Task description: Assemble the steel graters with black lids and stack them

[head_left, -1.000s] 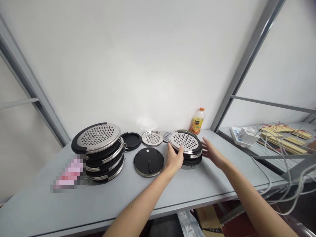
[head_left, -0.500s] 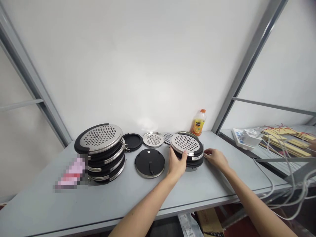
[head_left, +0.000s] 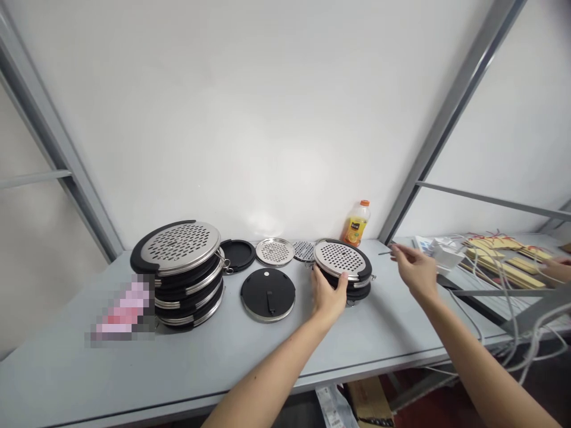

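My left hand (head_left: 329, 294) grips the near-left edge of a small stack of round black trays topped by a perforated steel disc (head_left: 342, 260). My right hand (head_left: 414, 270) is lifted to the right of that stack, fingers pinched on a thin dark pin-like piece (head_left: 384, 253). A black round lid (head_left: 267, 294) with a steel rim lies flat just left of my left hand. Behind it lie a small perforated steel disc (head_left: 275, 250), a mesh piece (head_left: 304, 250) and a black round tray (head_left: 237, 254).
A taller stack of the same round trays (head_left: 181, 273) stands at the left on the grey table (head_left: 223, 356), beside a blurred pink patch (head_left: 121, 312). An orange juice bottle (head_left: 355, 223) stands by the wall. Cables, a white box and wooden strips cover the right-hand bench, where another person's hand (head_left: 555, 268) shows.
My right hand has left the stack's right side and risen to the right with a thin piece pinched in it. My left hand stays on the stack, which has shifted a little.
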Demonstrator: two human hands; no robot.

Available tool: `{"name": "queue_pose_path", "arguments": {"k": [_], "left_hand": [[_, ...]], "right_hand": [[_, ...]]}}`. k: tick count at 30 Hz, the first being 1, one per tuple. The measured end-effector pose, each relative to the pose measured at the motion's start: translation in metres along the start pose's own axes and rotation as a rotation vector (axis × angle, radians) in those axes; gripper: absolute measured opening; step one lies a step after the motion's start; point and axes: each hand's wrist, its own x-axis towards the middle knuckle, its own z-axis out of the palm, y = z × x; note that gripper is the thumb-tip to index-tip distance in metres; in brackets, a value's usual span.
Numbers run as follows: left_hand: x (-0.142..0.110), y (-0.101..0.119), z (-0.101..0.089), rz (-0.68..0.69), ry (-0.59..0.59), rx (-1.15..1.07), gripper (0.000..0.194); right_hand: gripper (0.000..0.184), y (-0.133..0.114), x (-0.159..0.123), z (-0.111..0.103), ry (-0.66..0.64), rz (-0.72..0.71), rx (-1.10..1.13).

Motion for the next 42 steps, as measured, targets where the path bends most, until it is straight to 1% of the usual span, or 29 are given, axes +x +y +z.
{"name": "queue_pose_path", "arguments": {"k": [2, 3, 4, 5, 6, 7, 8, 9, 10, 11, 12, 14, 16, 18, 21, 23, 25, 28, 30, 32, 33, 35, 39, 41, 42], "left_hand": [[-0.008, 0.002, -0.01, 0.029, -0.022, 0.058, 0.088], [-0.014, 0.004, -0.019, 0.071, -0.028, 0.096, 0.087], [-0.021, 0.005, -0.03, 0.17, -0.027, 0.156, 0.084], [-0.028, 0.007, -0.044, 0.328, -0.029, 0.221, 0.077], [-0.035, 0.008, -0.06, 0.481, -0.044, 0.289, 0.067], [-0.041, 0.009, -0.078, 0.605, -0.032, 0.347, 0.054], [-0.045, 0.008, -0.096, 0.698, -0.006, 0.389, 0.045], [-0.047, 0.006, -0.115, 0.77, -0.006, 0.423, 0.041], [-0.047, 0.002, -0.133, 0.822, -0.015, 0.457, 0.037], [-0.046, -0.004, -0.15, 0.836, -0.025, 0.501, 0.034], [-0.043, -0.011, -0.165, 0.819, -0.012, 0.542, 0.034], [-0.035, -0.028, -0.188, 0.774, 0.024, 0.625, 0.037], [-0.03, -0.045, -0.201, 0.763, 0.029, 0.707, 0.038], [-0.027, -0.056, -0.207, 0.779, 0.0, 0.777, 0.037], [-0.028, -0.061, -0.208, 0.812, -0.049, 0.805, 0.03], [-0.029, -0.059, -0.209, 0.815, -0.058, 0.774, 0.024], [-0.028, -0.058, -0.209, 0.801, -0.038, 0.724, 0.021], [-0.027, -0.059, -0.208, 0.762, -0.033, 0.657, 0.021], [-0.025, -0.061, -0.207, 0.724, -0.032, 0.609, 0.025], [-0.024, -0.062, -0.206, 0.676, 0.001, 0.547, 0.029], [-0.023, -0.063, -0.205, 0.651, 0.023, 0.512, 0.031], [-0.02, -0.063, -0.204, 0.609, 0.055, 0.452, 0.028], [-0.016, -0.06, -0.204, 0.583, 0.08, 0.378, 0.011], [-0.015, -0.058, -0.204, 0.578, 0.095, 0.355, 0.013], [-0.014, -0.058, -0.204, 0.569, 0.103, 0.346, 0.015]], "right_hand": [[0.036, -0.035, -0.004, -0.005, 0.06, -0.067, 0.181], [0.033, -0.055, -0.008, -0.007, 0.058, -0.113, 0.257], [0.03, -0.075, -0.014, -0.006, 0.052, -0.152, 0.346], [0.026, -0.094, -0.021, -0.004, 0.051, -0.191, 0.415], [0.023, -0.112, -0.029, 0.0, 0.051, -0.229, 0.472], [0.022, -0.127, -0.038, 0.006, 0.007, -0.244, 0.52], [0.02, -0.14, -0.047, 0.015, -0.062, -0.248, 0.558], [0.02, -0.15, -0.057, 0.026, -0.157, -0.244, 0.597], [0.021, -0.157, -0.066, 0.039, -0.278, -0.224, 0.625], [0.022, -0.162, -0.075, 0.054, -0.414, -0.196, 0.651], [0.024, -0.165, -0.083, 0.069, -0.543, -0.167, 0.671], [0.028, -0.167, -0.098, 0.101, -0.782, -0.098, 0.691], [0.032, -0.167, -0.11, 0.128, -0.888, -0.011, 0.716], [0.033, -0.164, -0.118, 0.147, -0.933, 0.048, 0.711], [0.033, -0.155, -0.124, 0.16, -0.961, 0.172, 0.711], [0.03, -0.148, -0.125, 0.163, -0.97, 0.281, 0.73], [0.028, -0.141, -0.124, 0.164, -0.967, 0.366, 0.771], [0.031, -0.136, -0.121, 0.163, -0.962, 0.416, 0.855], [0.037, -0.137, -0.121, 0.159, -0.976, 0.393, 0.894], [0.044, -0.14, -0.123, 0.156, -1.02, 0.346, 0.9], [0.045, -0.142, -0.125, 0.154, -1.042, 0.317, 0.894], [0.04, -0.146, -0.129, 0.153, -1.071, 0.268, 0.877], [0.03, -0.149, -0.139, 0.157, -1.089, 0.205, 0.873], [0.028, -0.149, -0.142, 0.16, -1.111, 0.158, 0.855], [0.027, -0.148, -0.143, 0.161, -1.11, 0.11, 0.827]]}}
